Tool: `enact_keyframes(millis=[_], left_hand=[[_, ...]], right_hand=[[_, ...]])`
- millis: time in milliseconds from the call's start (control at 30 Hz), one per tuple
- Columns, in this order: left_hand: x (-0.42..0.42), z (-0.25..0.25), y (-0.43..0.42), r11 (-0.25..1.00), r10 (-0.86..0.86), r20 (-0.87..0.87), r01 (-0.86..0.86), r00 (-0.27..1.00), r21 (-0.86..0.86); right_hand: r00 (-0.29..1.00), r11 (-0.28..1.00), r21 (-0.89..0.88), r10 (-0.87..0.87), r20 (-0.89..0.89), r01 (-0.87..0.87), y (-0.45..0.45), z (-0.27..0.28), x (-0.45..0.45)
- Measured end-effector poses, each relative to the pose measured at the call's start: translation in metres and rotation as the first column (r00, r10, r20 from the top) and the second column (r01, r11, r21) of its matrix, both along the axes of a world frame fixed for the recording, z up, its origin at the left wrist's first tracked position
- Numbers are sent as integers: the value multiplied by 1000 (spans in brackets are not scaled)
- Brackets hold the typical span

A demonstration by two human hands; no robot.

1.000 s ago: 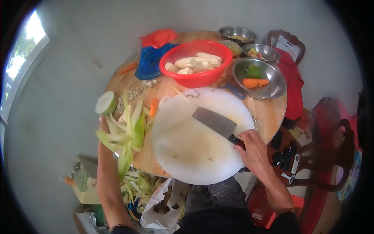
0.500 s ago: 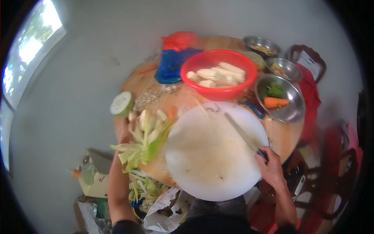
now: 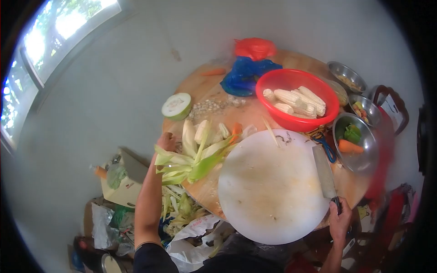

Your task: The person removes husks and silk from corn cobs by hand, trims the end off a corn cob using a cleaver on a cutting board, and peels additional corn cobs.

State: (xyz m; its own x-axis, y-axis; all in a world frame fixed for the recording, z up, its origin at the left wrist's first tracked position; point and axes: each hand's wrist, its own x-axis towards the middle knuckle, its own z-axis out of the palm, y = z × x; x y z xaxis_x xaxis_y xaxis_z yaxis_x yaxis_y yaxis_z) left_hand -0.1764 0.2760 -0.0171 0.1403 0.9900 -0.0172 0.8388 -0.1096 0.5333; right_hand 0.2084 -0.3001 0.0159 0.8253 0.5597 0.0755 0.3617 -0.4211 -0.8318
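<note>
The cleaver is at the right hand, along the right edge of the board with its blade pointing away from the person, while the husks are just beside the left hand, at the table's left edge. A second ago the blade slanted across the board; now it is out by the rim. The right hand is closed round the handle, the left partly curled (whether it grips a husk, I cannot tell), with the melon beyond it.
</note>
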Motion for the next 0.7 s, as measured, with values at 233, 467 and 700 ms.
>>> enact_keyframes(millis=[233, 467, 700], left_hand=[[-3, 6, 6, 934, -357, -182, 349, 916, -76], [8, 21, 35, 965, -260, -102, 259, 960, -29], [12, 67, 34, 930, -183, 223, 95, 957, 356]], right_hand=[[994, 998, 46, -53, 92, 49, 4, -8, -1], [998, 997, 33, -68, -9, 69, -4, -5, -3], [999, 1000, 12, -6, -32, 7, 10, 8, -9]])
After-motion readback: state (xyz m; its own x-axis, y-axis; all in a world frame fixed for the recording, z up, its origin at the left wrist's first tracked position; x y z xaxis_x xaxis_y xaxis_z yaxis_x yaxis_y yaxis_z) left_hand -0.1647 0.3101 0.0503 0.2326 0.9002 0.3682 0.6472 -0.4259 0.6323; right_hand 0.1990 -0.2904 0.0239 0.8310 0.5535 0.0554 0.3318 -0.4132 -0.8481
